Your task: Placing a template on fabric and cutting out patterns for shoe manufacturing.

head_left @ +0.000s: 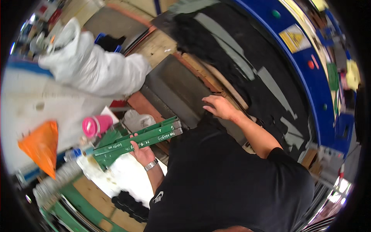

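My left hand (pixel 143 153), with a metal watch at its wrist, grips a long narrow green metal cutting die (pixel 135 143) with white handwriting along its side. The die tilts up toward its bare-metal right end, and my fingers wrap round its middle. Held out over a dark grey board (pixel 174 87), my right hand (pixel 221 107) has its fingers apart and nothing in it. Right of that board lies black sheet material (pixel 266 102) with grey-green strips (pixel 276 91) on it.
A blue machine beam (pixel 288 50) curves along the right side. White sacks (pixel 98 73) lean at the upper left. On the left are an orange piece (pixel 41 145), a pink cup (pixel 96 125) and a plastic bottle (pixel 72 154). A black cloth bundle (pixel 130 205) lies lower left.
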Motion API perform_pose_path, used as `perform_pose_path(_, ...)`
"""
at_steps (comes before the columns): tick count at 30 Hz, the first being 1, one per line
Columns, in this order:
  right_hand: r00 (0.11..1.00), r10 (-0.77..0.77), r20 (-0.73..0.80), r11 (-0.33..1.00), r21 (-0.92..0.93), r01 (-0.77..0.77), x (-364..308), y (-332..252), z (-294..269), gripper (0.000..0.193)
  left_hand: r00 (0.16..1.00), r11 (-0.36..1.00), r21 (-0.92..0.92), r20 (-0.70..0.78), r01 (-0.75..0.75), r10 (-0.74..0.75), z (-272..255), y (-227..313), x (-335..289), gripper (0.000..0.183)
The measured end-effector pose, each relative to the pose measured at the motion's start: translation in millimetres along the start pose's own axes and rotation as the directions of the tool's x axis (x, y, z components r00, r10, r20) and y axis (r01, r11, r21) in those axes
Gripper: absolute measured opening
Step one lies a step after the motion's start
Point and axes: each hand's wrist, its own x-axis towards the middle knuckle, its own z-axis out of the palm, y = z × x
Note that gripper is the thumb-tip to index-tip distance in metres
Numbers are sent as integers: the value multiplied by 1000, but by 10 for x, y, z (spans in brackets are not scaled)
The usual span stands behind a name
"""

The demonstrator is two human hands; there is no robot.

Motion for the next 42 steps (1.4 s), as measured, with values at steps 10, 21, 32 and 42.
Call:
perform_pose_path(10,623,421,-660,906,339,-254,-1705,919,-847,22,746,863,288,436,415,-504,2640,-1498,-879,38)
perform_pose_path(21,399,603,-691,794,570,-212,-1823,855,-1052,19,607,694,477,352,539,-713,3321,-2777,-1333,38)
perform_pose_path(32,528,434,-730,844,123,-522,-1126,673,-962,42,-106,-106,888,-65,448,-992,3748,-2205,-408,40)
perform_pose_path(42,460,600,-655,764,299,-571,-1173,661,-1307,40,49,300,752,403,-587,-914,5496,-2517,1301,29)
